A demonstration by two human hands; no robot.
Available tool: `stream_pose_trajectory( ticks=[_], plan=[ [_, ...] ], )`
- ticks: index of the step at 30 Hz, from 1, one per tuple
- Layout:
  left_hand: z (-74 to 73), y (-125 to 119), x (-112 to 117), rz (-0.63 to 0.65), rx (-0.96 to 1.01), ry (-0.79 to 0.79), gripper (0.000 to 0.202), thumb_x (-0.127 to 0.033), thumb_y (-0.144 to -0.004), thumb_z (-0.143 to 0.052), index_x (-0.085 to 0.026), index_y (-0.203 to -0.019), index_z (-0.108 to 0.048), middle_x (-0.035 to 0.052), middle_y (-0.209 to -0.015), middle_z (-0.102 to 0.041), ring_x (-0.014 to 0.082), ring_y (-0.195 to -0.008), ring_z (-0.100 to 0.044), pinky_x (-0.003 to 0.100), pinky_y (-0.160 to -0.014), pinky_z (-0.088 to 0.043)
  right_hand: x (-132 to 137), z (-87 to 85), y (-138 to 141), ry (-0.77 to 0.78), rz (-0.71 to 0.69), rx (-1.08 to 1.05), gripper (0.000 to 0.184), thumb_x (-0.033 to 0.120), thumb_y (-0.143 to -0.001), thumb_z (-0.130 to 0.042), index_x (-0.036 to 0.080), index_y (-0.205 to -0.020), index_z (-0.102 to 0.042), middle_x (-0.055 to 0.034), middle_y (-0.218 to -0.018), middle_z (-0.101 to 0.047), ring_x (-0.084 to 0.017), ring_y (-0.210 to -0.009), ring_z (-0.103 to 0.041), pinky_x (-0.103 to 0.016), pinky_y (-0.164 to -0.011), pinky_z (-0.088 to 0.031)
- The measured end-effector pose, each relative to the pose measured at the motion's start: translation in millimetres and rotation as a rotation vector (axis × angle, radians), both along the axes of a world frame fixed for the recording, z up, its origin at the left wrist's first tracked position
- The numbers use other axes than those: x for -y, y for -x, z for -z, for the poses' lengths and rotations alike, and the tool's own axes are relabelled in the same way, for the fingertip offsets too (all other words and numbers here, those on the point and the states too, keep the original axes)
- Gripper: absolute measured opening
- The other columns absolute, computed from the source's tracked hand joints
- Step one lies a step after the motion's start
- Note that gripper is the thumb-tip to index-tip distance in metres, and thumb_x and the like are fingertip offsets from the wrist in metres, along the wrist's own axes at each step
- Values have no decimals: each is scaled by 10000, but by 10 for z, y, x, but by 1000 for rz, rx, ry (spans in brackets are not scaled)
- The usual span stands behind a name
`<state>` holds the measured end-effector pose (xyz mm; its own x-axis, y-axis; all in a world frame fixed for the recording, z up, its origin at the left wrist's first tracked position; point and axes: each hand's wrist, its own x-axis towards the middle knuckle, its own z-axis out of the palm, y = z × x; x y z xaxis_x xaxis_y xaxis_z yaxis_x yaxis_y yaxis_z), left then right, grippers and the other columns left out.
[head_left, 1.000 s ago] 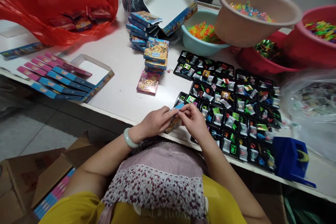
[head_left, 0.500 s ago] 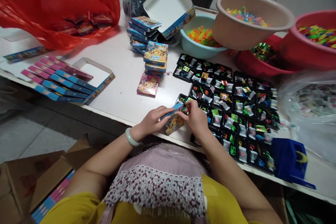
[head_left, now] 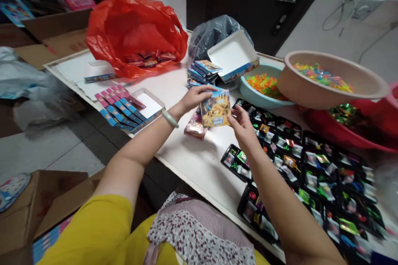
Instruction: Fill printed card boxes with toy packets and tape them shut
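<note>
My left hand [head_left: 196,98] holds a small blue-and-yellow printed cardboard box [head_left: 217,109] by its upper left, fingers closed over the top edge. At the box's right edge, my right hand [head_left: 243,127] has its thumb and fingers closed on it. The printed face is turned up toward me, above the table. Just under and left of it lies a pink box [head_left: 195,126], partly covered. Behind are stacked blue boxes [head_left: 203,70]. Right of my hands, black trays [head_left: 287,145] contain small toys and wrapped pieces.
An open display carton [head_left: 152,105] with pink and blue boxes stands at left, near a red plastic bag [head_left: 137,29]. Basins of small colourful pieces, one light blue [head_left: 264,100], one beige [head_left: 329,87], one red [head_left: 345,130], stand at back right. An open white-lined carton [head_left: 231,56] leans behind.
My view has swung left. The box has gone from near the table's front edge up and forward toward the stacks, its printed face now showing. Both hands moved with it.
</note>
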<state>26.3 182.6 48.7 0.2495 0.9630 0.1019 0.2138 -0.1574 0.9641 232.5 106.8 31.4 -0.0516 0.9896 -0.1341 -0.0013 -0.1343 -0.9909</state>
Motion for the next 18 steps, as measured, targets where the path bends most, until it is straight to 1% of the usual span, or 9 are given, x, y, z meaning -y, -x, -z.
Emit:
stream_pose_trajectory(
  ticks=[3, 5, 8, 9, 11, 13, 15, 16, 18],
  plan=[
    [27, 18, -618, -27, -31, 99, 257, -142, -789, -563, -82, -992, -709, 74, -975, -709, 175, -890, -633, 324, -886, -492, 21, 58, -94, 44, -39, 61, 544, 556, -719, -695, 255, -1159, -586, -77, -1247, -606, -227, -1121, -579, -415, -941, -489],
    [110, -17, -889, -7, -97, 167, 255, -102, -782, -553, -62, -977, -712, 78, -905, -713, 160, -808, -636, 321, -849, -503, 152, 160, -193, 110, -57, 91, 497, 564, -731, -689, 243, -1104, -625, -84, -1186, -644, -242, -1109, -593, -442, -936, -493],
    [247, -112, -1130, 31, -263, 170, 226, -63, -775, -573, -34, -948, -717, 107, -897, -720, 161, -801, -647, 309, -847, -511, 351, 328, -351, 180, -33, 118, 473, 563, -723, -699, 233, -1059, -651, -100, -1171, -661, -260, -1106, -607, -447, -903, -515],
    [274, -145, -1182, 24, -311, 128, 217, -56, -773, -584, -27, -942, -717, 113, -915, -722, 158, -824, -653, 291, -858, -508, 397, 369, -396, 190, -21, 130, 465, 562, -720, -702, 233, -1046, -658, -103, -1168, -664, -266, -1102, -612, -445, -886, -524],
    [276, -193, -1236, -50, -371, 20, 228, -62, -789, -578, -12, -971, -706, 115, -981, -719, 144, -900, -656, 235, -879, -492, 455, 407, -464, 208, 1, 152, 458, 566, -707, -709, 233, -1019, -671, -103, -1136, -677, -276, -1082, -626, -438, -847, -542],
    [206, -195, -1165, -181, -394, -55, 296, -108, -836, -515, -2, -1064, -672, 103, -1087, -695, 120, -1012, -632, 179, -909, -454, 490, 380, -500, 243, 0, 170, 470, 584, -674, -720, 235, -987, -684, -100, -1076, -694, -287, -1055, -640, -440, -824, -551],
    [95, -135, -882, -299, -394, -105, 394, -182, -892, -387, 4, -1140, -629, 67, -1148, -671, 106, -1085, -599, 143, -917, -419, 533, 304, -529, 296, -41, 199, 484, 607, -638, -728, 250, -963, -697, -102, -1027, -705, -303, -1032, -650, -469, -835, -542],
    [42, -83, -646, -330, -389, -135, 447, -220, -910, -318, -3, -1160, -618, 41, -1154, -666, 105, -1098, -591, 137, -915, -411, 556, 261, -553, 321, -70, 225, 475, 612, -628, -731, 265, -951, -704, -109, -1015, -707, -312, -1026, -652, -489, -850, -531],
    [-22, 51, 0, -337, -384, -201, 496, -269, -932, -251, -41, -1160, -628, -1, -1134, -672, 111, -1090, -600, 147, -897, -425, 581, 207, -630, 324, -129, 290, 426, 608, -640, -724, 309, -943, -714, -134, -1013, -706, -326, -1014, -656, -531, -875, -497]
  ],
)
